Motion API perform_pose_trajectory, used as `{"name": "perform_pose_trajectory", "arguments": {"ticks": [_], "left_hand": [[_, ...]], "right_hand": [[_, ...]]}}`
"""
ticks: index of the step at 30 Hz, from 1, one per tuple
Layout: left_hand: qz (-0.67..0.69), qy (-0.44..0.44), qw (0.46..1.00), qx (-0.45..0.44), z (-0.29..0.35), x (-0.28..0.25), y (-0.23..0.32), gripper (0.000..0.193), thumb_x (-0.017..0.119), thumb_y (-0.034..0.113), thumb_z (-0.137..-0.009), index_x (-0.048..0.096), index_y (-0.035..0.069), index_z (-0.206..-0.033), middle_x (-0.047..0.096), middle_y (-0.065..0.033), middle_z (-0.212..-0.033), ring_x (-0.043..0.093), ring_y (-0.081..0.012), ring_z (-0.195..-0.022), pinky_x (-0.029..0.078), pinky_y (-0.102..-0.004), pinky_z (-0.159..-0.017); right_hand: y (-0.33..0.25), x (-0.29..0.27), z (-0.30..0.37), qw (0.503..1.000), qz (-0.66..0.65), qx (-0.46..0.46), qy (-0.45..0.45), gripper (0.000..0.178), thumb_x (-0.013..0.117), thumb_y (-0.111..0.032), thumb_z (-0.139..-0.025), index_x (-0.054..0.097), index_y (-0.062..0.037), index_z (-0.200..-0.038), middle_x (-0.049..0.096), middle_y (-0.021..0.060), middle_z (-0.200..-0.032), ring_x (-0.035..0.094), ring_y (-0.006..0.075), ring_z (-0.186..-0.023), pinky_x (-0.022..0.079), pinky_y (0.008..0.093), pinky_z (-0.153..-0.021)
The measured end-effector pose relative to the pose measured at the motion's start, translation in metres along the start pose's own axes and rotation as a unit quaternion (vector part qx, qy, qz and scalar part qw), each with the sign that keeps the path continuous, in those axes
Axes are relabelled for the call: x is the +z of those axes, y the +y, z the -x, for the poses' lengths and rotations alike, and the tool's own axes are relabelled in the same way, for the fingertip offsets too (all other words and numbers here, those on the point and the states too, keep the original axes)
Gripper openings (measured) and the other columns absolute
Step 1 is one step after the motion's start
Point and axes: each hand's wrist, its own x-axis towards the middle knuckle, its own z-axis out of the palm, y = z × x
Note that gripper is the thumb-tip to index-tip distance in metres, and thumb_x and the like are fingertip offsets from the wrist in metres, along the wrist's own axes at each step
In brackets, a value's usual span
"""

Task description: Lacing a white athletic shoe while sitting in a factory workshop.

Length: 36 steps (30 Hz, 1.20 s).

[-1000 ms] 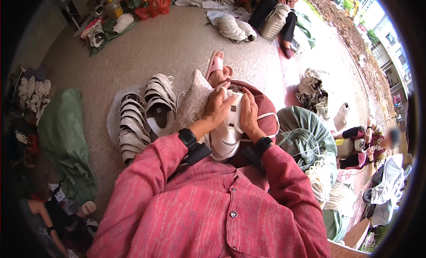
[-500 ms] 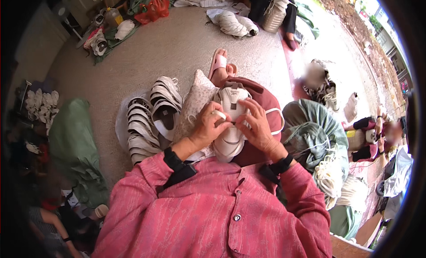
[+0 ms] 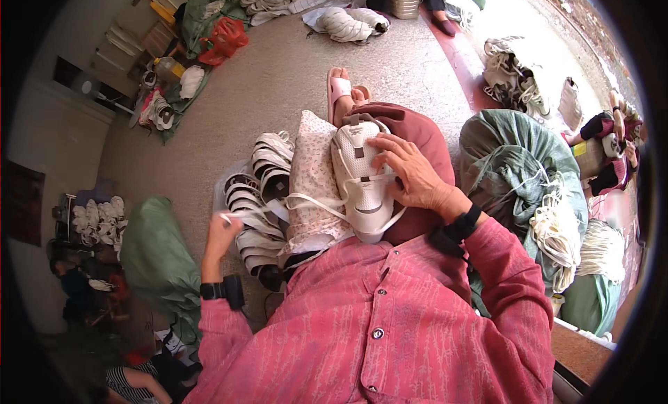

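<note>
A white shoe [image 3: 366, 208] with a perforated tongue lies across my lap, toe toward me. White shoelace [image 3: 316, 199] runs from its eyelets out to the left. My left hand [image 3: 221, 234] is closed on the lace's far part, away from the shoe and above the stacked shoes; it is slightly blurred. My right hand [image 3: 412, 173] grips the shoe's right side, fingers bent over the tongue and thumb by the lace holes. A floral cushion [image 3: 314, 169] lies against the shoe's left side.
Nested white shoes [image 3: 254, 216] stand in rows left of the cushion. A green sack [image 3: 156, 254] is farther left. On the right, a green bundle [image 3: 515, 150] carries hanks of white laces [image 3: 557, 240]. A red bag [image 3: 226, 39] and more shoes lie beyond; other people sit nearby.
My left hand has moved from the shoe out to the left, drawing the shoelace with it. My right hand stays at the shoe. The view has shifted.
</note>
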Motion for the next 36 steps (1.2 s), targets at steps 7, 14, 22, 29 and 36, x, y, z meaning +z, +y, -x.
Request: {"name": "perform_pose_trajectory", "arguments": {"ticks": [7, 14, 22, 29, 36], "left_hand": [[-0.079, -0.073, 0.97, -0.22, 0.009, -0.053, 0.054, 0.035, 0.073, 0.031, -0.083, 0.07, -0.002, -0.092, 0.067, -0.0048, -0.076, 0.059, -0.0108, -0.072, 0.049, -0.0297, -0.068], [0.276, -0.226, 0.933, 0.047, -0.049, 0.062, 0.208, 0.022, 0.065, 0.016, -0.091, 0.065, 0.001, -0.107, 0.066, -0.0016, -0.091, 0.059, -0.0077, -0.085, 0.049, -0.0235, -0.074], [0.457, -0.389, 0.8, 0.002, -0.061, 0.127, 0.221, 0.028, 0.055, 0.026, -0.098, 0.061, 0.003, -0.084, 0.062, 0.0, -0.076, 0.055, -0.0091, -0.063, 0.044, -0.0245, -0.058], [0.436, -0.338, 0.822, -0.143, -0.047, 0.123, 0.228, 0.029, 0.059, 0.033, -0.096, 0.059, 0.004, -0.093, 0.058, 0.0009, -0.072, 0.053, -0.0063, -0.059, 0.039, -0.0201, -0.044], [0.347, -0.242, 0.904, 0.059, -0.043, 0.147, 0.229, 0.025, 0.063, 0.024, -0.094, 0.062, 0.004, -0.078, 0.058, 0.0013, -0.071, 0.053, -0.0061, -0.062, 0.042, -0.023, -0.053]], "right_hand": [[0.003, -0.005, 0.029, 0.979, 0.151, 0.126, 0.052, 0.032, 0.061, -0.005, -0.067, 0.062, -0.0084, -0.099, 0.049, 0.0138, -0.134, 0.039, 0.0349, -0.132, 0.029, 0.047, -0.109], [-0.034, -0.037, 0.047, 0.945, -0.235, 0.216, -0.074, 0.012, 0.063, -0.01, -0.07, 0.069, -0.0081, -0.081, 0.051, 0.0099, -0.138, 0.036, 0.0326, -0.136, 0.017, 0.0498, -0.115], [-0.05, -0.057, 0.082, 0.598, -0.75, 0.188, 0.211, 0.016, 0.063, -0.02, -0.081, 0.068, -0.0058, -0.086, 0.049, 0.0203, -0.139, 0.031, 0.0344, -0.14, 0.008, 0.0525, -0.118], [-0.031, -0.059, 0.11, 0.508, -0.795, 0.129, 0.305, 0.023, 0.067, -0.019, -0.082, 0.068, -0.0057, -0.101, 0.051, 0.0137, -0.139, 0.034, 0.031, -0.139, 0.007, 0.0548, -0.119], [-0.043, -0.053, 0.106, 0.472, -0.802, 0.137, 0.34, 0.021, 0.065, -0.014, -0.087, 0.065, -0.0061, -0.106, 0.048, 0.0114, -0.14, 0.037, 0.0275, -0.136, 0.014, 0.0523, -0.118]]}}
